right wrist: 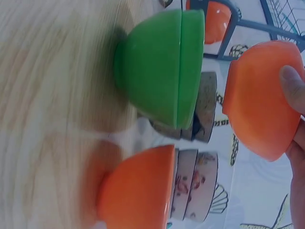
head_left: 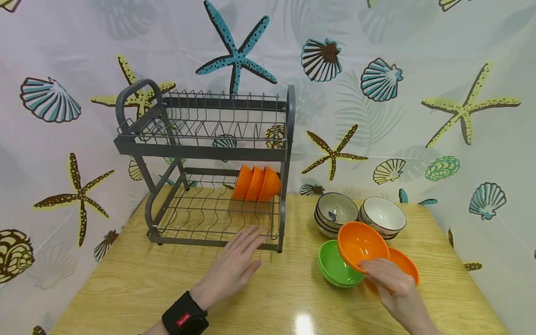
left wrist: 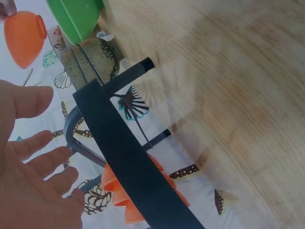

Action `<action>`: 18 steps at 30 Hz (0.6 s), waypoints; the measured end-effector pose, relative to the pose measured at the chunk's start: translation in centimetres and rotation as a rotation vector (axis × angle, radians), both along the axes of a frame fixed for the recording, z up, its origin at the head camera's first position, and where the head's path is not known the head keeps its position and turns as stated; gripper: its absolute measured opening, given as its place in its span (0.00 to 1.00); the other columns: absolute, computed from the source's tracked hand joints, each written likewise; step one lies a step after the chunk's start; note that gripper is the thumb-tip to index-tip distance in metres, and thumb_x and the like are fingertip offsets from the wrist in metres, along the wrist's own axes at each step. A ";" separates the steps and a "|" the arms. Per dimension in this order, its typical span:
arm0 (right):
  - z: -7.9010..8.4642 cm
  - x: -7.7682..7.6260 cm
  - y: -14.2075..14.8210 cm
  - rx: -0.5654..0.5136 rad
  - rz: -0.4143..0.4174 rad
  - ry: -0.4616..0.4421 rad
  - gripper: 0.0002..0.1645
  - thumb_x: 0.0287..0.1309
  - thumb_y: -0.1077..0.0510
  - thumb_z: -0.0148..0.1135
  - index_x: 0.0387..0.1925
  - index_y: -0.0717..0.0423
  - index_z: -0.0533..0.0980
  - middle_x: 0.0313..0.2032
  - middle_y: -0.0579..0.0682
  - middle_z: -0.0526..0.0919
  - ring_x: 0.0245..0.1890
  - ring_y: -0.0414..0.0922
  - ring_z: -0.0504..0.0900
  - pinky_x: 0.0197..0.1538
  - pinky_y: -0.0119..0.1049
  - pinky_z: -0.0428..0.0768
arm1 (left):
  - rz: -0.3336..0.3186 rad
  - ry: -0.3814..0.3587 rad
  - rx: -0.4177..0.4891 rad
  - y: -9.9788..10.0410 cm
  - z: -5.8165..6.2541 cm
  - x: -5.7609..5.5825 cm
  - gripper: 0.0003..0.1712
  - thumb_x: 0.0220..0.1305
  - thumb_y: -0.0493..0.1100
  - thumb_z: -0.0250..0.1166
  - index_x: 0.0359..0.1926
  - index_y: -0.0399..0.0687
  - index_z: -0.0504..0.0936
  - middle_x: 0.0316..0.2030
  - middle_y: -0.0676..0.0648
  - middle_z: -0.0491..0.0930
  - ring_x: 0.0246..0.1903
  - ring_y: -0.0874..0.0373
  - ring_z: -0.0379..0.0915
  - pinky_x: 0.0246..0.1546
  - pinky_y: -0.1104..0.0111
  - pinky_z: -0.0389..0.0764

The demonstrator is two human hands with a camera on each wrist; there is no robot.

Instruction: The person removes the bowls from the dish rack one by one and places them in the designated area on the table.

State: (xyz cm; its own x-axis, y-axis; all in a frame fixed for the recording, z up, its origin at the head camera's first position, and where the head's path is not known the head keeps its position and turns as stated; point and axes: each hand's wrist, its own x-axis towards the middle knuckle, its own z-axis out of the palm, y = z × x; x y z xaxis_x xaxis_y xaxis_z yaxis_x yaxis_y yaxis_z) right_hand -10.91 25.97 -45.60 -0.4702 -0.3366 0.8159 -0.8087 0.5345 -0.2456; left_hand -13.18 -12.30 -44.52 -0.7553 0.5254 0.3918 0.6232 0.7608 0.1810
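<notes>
My right hand pinches the rim of an orange bowl, which is tilted and held up in the air. Below it a second orange bowl rests on the table, beside a stack of green bowls. The right wrist view shows the held bowl clear of the others, thumb on its outer side. Near the front edge of a dark dish rack my left hand hovers with fingers stretched out, holding nothing. Three orange bowls stand on edge on the rack's lower shelf, at its right end.
Behind the green bowls stand a stack of grey speckled bowls and a stack of white patterned bowls. The rack's upper tier is bare wire. A printed curtain hangs behind the wooden table.
</notes>
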 end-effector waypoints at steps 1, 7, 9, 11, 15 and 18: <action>0.0 0.2 0.3 0.004 -0.014 -0.014 0.25 0.73 0.46 0.53 0.39 0.61 0.87 0.40 0.51 0.90 0.52 0.30 0.82 0.63 0.16 0.73 | 0.002 -0.001 -0.004 -0.1 -0.1 0.0 0.33 0.68 0.45 0.66 0.71 0.44 0.68 0.75 0.42 0.63 0.75 0.43 0.59 0.77 0.49 0.60; -0.1 1.0 2.0 0.035 -0.121 -0.102 0.28 0.73 0.43 0.49 0.42 0.59 0.87 0.40 0.50 0.90 0.52 0.24 0.78 0.62 0.12 0.70 | 0.020 -0.016 0.006 -0.5 -0.3 0.0 0.34 0.68 0.45 0.67 0.71 0.43 0.68 0.75 0.41 0.63 0.75 0.41 0.59 0.76 0.47 0.59; -0.4 1.1 2.5 0.032 -0.144 -0.105 0.29 0.73 0.42 0.49 0.41 0.59 0.87 0.39 0.50 0.90 0.51 0.23 0.78 0.60 0.11 0.71 | 0.027 -0.029 0.017 -0.5 -0.4 0.0 0.35 0.67 0.44 0.67 0.72 0.43 0.68 0.75 0.41 0.63 0.75 0.41 0.59 0.76 0.46 0.59; -0.8 1.1 2.9 0.018 -0.156 -0.098 0.28 0.72 0.42 0.49 0.41 0.59 0.87 0.38 0.51 0.90 0.50 0.22 0.77 0.59 0.10 0.71 | 0.037 -0.037 0.017 -0.6 -0.4 0.0 0.35 0.68 0.44 0.67 0.72 0.44 0.68 0.75 0.41 0.63 0.75 0.42 0.59 0.77 0.46 0.59; -1.5 1.2 3.6 0.006 -0.179 -0.090 0.31 0.72 0.41 0.49 0.39 0.61 0.86 0.38 0.49 0.90 0.50 0.20 0.77 0.58 0.10 0.71 | 0.043 -0.046 0.020 -0.8 -0.4 0.0 0.34 0.68 0.44 0.66 0.71 0.43 0.68 0.75 0.41 0.63 0.75 0.42 0.59 0.77 0.47 0.59; -1.9 1.2 4.1 0.002 -0.187 -0.086 0.32 0.72 0.40 0.48 0.38 0.63 0.86 0.39 0.45 0.89 0.50 0.19 0.76 0.58 0.10 0.72 | 0.044 -0.055 0.023 -0.8 -0.4 0.0 0.34 0.68 0.44 0.66 0.71 0.42 0.68 0.75 0.41 0.63 0.75 0.42 0.59 0.77 0.46 0.59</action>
